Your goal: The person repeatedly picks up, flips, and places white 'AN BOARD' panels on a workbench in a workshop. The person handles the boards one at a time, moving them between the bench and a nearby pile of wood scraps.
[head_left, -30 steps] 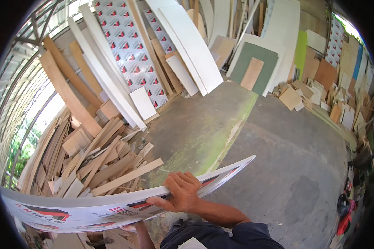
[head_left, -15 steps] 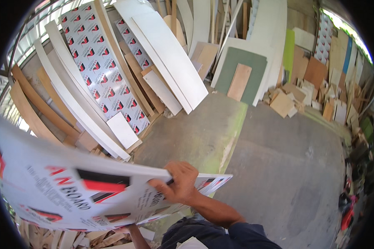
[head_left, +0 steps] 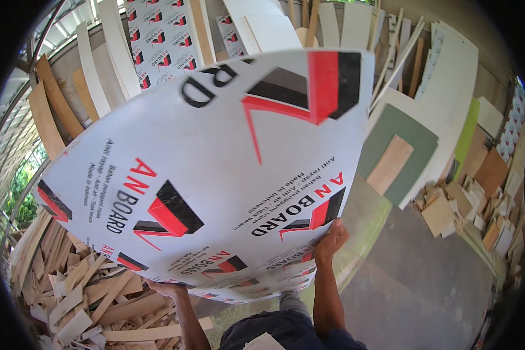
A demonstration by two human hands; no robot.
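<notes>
A large white board (head_left: 233, 169) printed with red and black emblems is held up in front of me, its printed face toward me and its far end raised. My right hand (head_left: 331, 238) is closed on the board's right edge, the thumb lying along the printed face. At the lower left edge, my left hand (head_left: 168, 288) grips the board too; most of its fingers are hidden. The board covers much of the floor and the lower ends of the leaning sheets behind it.
Tall white and brown sheets (head_left: 93, 70) lean against the far wall. A green panel (head_left: 399, 137) with a small wooden piece (head_left: 391, 164) on it leans at the right. Offcuts lie piled at the far right (head_left: 443, 213) and the lower left (head_left: 108, 297). Concrete floor (head_left: 414, 286) stretches right.
The board has swung up and to the right, its printed face now filling the middle. My right hand has moved right with its edge. The view has turned left.
</notes>
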